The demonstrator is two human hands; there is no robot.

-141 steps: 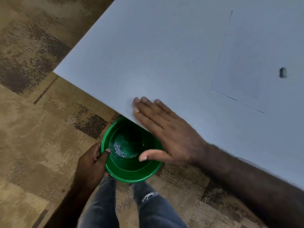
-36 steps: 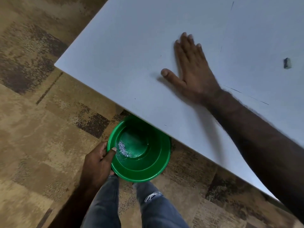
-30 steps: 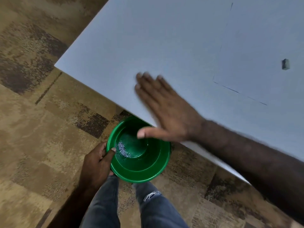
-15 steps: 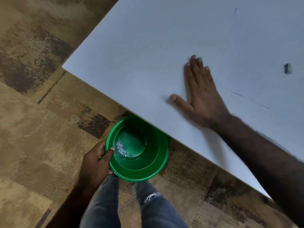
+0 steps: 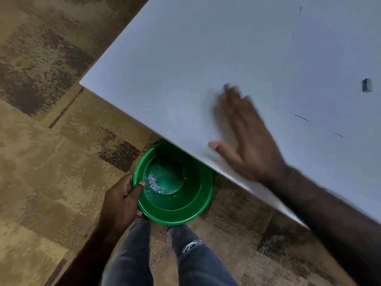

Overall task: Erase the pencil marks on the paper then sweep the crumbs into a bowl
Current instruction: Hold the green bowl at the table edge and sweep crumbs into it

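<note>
One green bowl point(image 5: 175, 205) sits under the table point(image 5: 185, 69) edge; one heap of crumbs point(image 5: 154, 183) lies inside it; one paper point(image 5: 334, 58) and one eraser point(image 5: 367, 88) lie on the table; two hands: left hand point(image 5: 121, 201), right hand point(image 5: 249, 141)

Right hand point(image 5: 247, 141) flat on the white table point(image 5: 185, 69) near its front edge, fingers straight, thumb out to the left (motion-blurred). Left hand point(image 5: 121, 199) grips the rim of the green bowl point(image 5: 181, 213), thumb over the lip, bowl held just below the table edge, partly tucked under it. Pale eraser crumbs point(image 5: 153, 183) sit in the bowl bottom, left side. Paper point(image 5: 334, 58) lies on the table to the right, small eraser point(image 5: 367, 88) resting on it. Jeans point(image 5: 132, 254) and patterned carpet point(image 5: 41, 162) below.
</note>
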